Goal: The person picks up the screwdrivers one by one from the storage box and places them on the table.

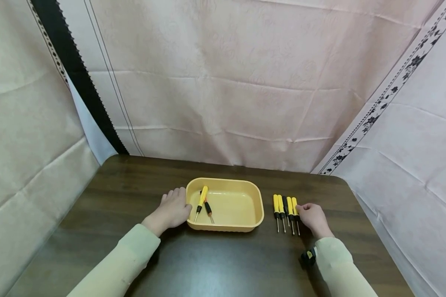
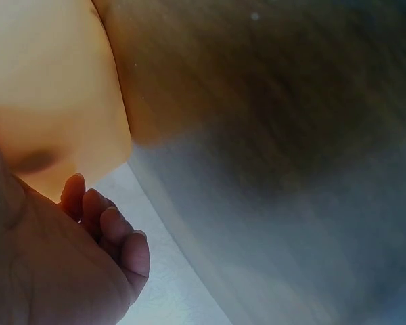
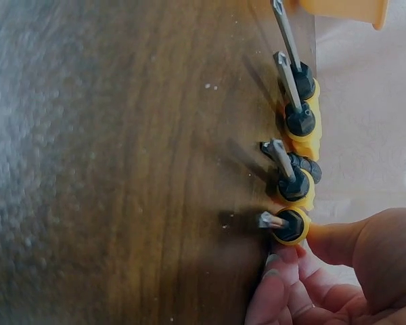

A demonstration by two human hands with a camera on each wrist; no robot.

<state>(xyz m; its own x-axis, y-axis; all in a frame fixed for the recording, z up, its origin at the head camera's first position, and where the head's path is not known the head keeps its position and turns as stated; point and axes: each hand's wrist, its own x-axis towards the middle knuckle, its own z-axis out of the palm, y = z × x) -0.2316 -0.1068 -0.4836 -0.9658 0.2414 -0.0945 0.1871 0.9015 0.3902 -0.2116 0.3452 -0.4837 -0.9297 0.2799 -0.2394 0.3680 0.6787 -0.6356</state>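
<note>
A yellow tray (image 1: 245, 226) holds a yellow-handled screwdriver (image 1: 202, 198) lying across a darker, thinner one (image 1: 208, 208) at its left end. My left hand (image 1: 172, 208) holds the tray's left side, the thumb at the rim; in the left wrist view its bent fingers (image 2: 134, 254) show outside the wall. Right of the tray lies a row of several screwdrivers (image 1: 280, 206), mostly yellow-handled with one black handle, shafts towards me. My right hand (image 1: 314, 218) pinches the handle of the rightmost yellow screwdriver (image 3: 291, 227) between thumb and fingers. That screwdriver still lies beside the others.
Everything stands on a dark wooden table (image 1: 223, 264). A dark device (image 1: 307, 256) sits at the right wrist. Pale cloth (image 1: 223, 82) hangs behind the table's far edge and on both sides.
</note>
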